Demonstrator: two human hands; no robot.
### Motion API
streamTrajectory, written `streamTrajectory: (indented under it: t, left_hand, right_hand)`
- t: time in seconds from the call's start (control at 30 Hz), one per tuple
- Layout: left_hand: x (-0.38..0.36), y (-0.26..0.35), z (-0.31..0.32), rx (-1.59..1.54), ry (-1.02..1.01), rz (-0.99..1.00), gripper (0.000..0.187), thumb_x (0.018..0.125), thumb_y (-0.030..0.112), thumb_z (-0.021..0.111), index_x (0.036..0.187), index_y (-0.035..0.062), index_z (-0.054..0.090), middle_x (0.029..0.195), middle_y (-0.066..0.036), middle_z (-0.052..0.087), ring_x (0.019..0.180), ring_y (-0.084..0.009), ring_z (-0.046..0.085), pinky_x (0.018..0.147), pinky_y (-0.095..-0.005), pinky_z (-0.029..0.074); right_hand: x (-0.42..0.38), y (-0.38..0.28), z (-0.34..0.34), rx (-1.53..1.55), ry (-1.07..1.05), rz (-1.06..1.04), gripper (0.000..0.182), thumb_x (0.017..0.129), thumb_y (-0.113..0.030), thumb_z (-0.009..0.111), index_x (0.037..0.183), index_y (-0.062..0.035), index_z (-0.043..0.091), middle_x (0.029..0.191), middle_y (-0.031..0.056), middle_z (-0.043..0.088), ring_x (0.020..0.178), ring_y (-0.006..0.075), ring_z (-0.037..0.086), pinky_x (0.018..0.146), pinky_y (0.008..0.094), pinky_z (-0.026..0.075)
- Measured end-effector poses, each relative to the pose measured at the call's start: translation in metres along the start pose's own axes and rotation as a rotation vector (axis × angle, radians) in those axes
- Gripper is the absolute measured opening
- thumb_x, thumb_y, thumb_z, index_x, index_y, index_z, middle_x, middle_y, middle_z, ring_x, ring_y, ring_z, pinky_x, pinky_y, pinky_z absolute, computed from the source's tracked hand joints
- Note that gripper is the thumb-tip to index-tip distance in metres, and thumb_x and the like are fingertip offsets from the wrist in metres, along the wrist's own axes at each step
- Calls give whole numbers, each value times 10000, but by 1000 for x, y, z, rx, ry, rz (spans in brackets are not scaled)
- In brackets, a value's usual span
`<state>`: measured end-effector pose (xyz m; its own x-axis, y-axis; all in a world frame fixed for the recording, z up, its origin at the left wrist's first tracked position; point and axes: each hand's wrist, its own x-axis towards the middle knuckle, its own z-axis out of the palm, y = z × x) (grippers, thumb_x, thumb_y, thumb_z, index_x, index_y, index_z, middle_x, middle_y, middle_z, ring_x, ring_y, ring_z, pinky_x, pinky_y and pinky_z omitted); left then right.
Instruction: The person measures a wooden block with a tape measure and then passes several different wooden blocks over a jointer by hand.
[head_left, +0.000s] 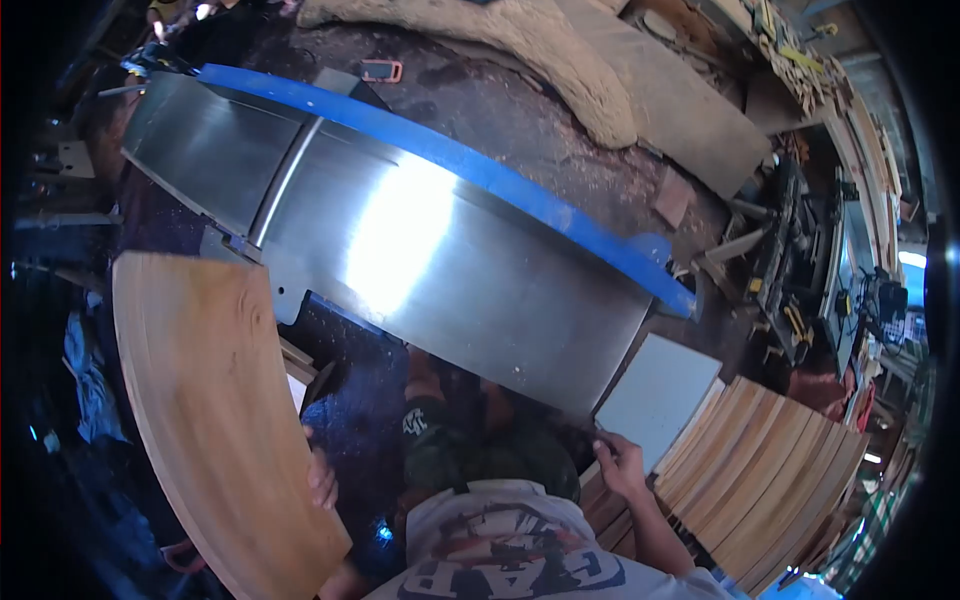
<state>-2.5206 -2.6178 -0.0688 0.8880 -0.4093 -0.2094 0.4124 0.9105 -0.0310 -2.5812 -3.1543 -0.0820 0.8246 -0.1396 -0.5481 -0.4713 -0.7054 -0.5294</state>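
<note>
A wide, curved-looking wooden board (pixel 215 400) stands at the left, beside the metal machine table (pixel 490 290). My left hand (pixel 322 482) grips its right edge, with fingers showing on the near side. The metal table has a blue fence (pixel 440 165) along its far side and a bright reflection on its surface. By the table's near right corner is my right hand (pixel 620 465), its fingers curled beside a pale grey panel (pixel 660 390); anything inside them is too small to tell.
Stacked wooden boards (pixel 765 470) lie at the right. Past the fence are an orange-edged device (pixel 381 71), a heap of sawdust (pixel 520 45) and a reddish block (pixel 673 197). Tools and clamps (pixel 790 260) crowd the right side. Part of another person (pixel 165 12) shows at the top left.
</note>
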Motion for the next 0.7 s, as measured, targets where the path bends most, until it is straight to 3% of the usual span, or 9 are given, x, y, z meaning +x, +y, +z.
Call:
streamTrajectory:
  t: [0.03, 0.1, 0.17, 0.23, 0.33, 0.4, 0.47, 0.53, 0.7]
  left_hand:
    - [11, 4, -4, 12, 30, 4, 793, 1096, 564, 434, 1613, -27, 325, 1164, -238, 602, 935, -341, 644, 819, -484, 553]
    - [31, 3, -9, 56, 70, 30, 796, 1096, 564, 440, 1609, -33, 328, 1192, -244, 604, 967, -346, 648, 840, -485, 553]
    - [64, -15, -17, 163, 150, 128, 799, 1096, 564, 447, 1606, -40, 330, 1221, -250, 605, 998, -351, 651, 861, -487, 553]
    - [107, -51, -16, 437, 318, 334, 803, 1096, 564, 454, 1603, -46, 333, 1249, -256, 607, 1029, -355, 655, 882, -488, 554]
    - [173, -121, -11, 956, 523, 553, 808, 1096, 564, 464, 1598, -56, 337, 1291, -265, 609, 1076, -362, 661, 913, -490, 554]
    - [207, -166, -13, 1163, 532, 603, 811, 1096, 564, 471, 1595, -62, 339, 1320, -271, 611, 1107, -367, 665, 934, -491, 554]
    - [228, -193, -17, 1157, 499, 527, 836, 1090, 562, 499, 1594, -81, 327, 1408, -283, 571, 1213, -374, 626, 1006, -477, 529]
    - [240, -210, -9, 1082, 458, 383, 885, 1076, 556, 550, 1597, -113, 299, 1557, -301, 490, 1394, -384, 545, 1130, -447, 479]
    - [254, -215, 45, 1241, 437, 418, 1129, 973, 598, 695, 1600, -186, 177, 1617, -374, 365, 1511, -437, 410, 1253, -432, 347]
  right_hand:
    - [2, -18, -3, 14, -31, 71, 320, 1027, -220, 668, 1222, 21, 747, 1001, 194, 778, 905, 221, 756, 800, 351, 570]
    - [16, -50, -9, 72, -7, 5, 351, 1016, -256, 680, 1239, 8, 737, 1077, 220, 774, 1022, 364, 762, 906, 409, 580]
    - [34, -105, -25, 322, -17, -62, 468, 1006, -305, 711, 1357, 3, 680, 1158, 203, 768, 1078, 340, 748, 928, 431, 577]
    - [50, -208, -62, 578, -156, -444, 788, 944, -387, 792, 1552, 9, 485, 1302, 217, 718, 1147, 340, 718, 974, 456, 566]
    - [46, -298, -99, 256, -297, -609, 1183, 802, -396, 907, 1652, 45, 213, 1441, 279, 617, 1238, 384, 680, 1061, 459, 532]
    - [59, -319, -96, -126, -60, -538, 1105, 790, -307, 886, 1623, 74, 269, 1414, 287, 631, 1274, 386, 667, 1070, 436, 528]
    - [90, -295, -102, -13, -56, -519, 1030, 778, -265, 856, 1583, 103, 331, 1372, 300, 652, 1275, 390, 667, 1070, 425, 530]
    - [97, -293, -116, -242, 18, -599, 943, 769, -257, 851, 1545, 76, 430, 1296, 303, 693, 1208, 426, 689, 1045, 466, 539]
    - [145, -273, -123, -462, 107, -743, 865, 771, -250, 840, 1518, 28, 503, 1270, 310, 701, 1154, 459, 700, 1003, 492, 550]
